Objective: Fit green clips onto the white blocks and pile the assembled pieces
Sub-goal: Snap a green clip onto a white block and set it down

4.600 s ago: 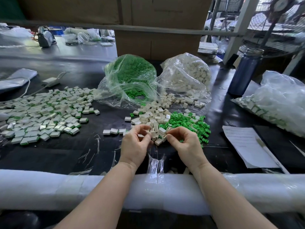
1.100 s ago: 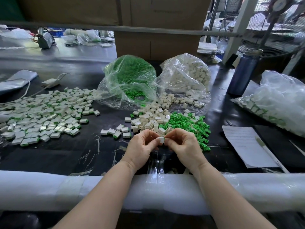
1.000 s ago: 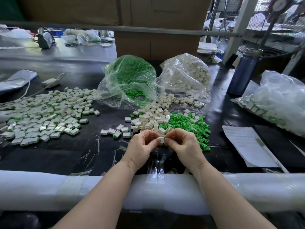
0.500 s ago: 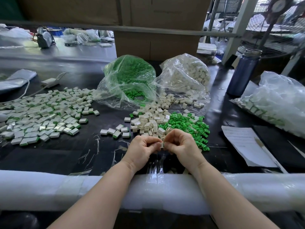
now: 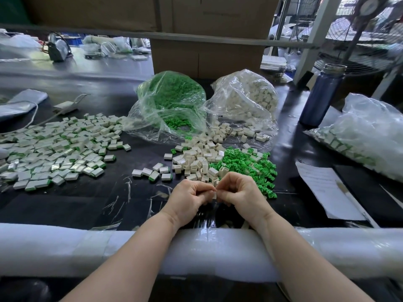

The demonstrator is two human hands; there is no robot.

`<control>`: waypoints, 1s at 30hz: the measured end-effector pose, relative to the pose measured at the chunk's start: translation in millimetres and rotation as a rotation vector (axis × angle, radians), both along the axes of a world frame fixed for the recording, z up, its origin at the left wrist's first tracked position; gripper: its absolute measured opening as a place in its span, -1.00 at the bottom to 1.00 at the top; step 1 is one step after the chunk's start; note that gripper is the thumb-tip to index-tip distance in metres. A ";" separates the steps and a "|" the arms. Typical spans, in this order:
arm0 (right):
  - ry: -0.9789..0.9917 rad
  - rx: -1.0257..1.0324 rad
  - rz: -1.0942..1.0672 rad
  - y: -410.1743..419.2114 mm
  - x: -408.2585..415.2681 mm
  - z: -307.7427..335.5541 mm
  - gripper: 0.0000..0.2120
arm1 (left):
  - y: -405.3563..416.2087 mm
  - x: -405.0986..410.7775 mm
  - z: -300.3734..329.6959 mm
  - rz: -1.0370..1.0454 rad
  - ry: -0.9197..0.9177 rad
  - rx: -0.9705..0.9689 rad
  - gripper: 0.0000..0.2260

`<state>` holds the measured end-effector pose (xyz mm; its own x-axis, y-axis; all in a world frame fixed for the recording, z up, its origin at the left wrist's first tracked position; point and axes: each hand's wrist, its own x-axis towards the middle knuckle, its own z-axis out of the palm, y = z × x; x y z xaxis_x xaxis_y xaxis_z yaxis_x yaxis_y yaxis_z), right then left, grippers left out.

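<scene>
A small white block (image 5: 214, 195) sits pinched between the two hands just above the near edge of the black counter (image 5: 65, 205), only a sliver of it showing between the fingertips. The left hand (image 5: 187, 199) has its fingers curled in around the block from one side, and the right hand (image 5: 238, 194) curls around it from the other, knuckles up; whether a green clip is already on the piece cannot be told. Just beyond the hands lies a loose heap of white blocks (image 5: 196, 160), and touching its right side a heap of green clips (image 5: 248, 166). A short row of assembled pieces (image 5: 152, 172) lies just left of the white heap, and a much wider spread of assembled pieces (image 5: 56, 149) covers the counter toward its left edge. Farther back, a clear bag of green clips (image 5: 170, 101) and a clear bag of white blocks (image 5: 248, 99) stand side by side, both spilling forward. Toward the right edge are a dark blue bottle (image 5: 320, 94), a sheet of paper (image 5: 327, 188) and another filled bag (image 5: 366, 136). Both forearms rest across a white padded rail (image 5: 65, 247) along the near edge.
</scene>
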<state>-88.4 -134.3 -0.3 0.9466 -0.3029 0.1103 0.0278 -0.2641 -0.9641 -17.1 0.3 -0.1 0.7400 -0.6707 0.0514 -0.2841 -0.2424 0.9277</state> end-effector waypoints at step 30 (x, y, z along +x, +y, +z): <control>0.107 -0.118 -0.090 5.7 1.5 2.3 -0.84 | -0.4 5.6 -6.1 0.053 -0.095 0.001 -0.89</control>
<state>-86.9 -128.6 2.0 0.9245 -0.3779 0.0500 -0.1024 -0.3724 -0.9224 -11.6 -0.1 -6.3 0.7665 -0.6306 0.1217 -0.3570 -0.2608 0.8970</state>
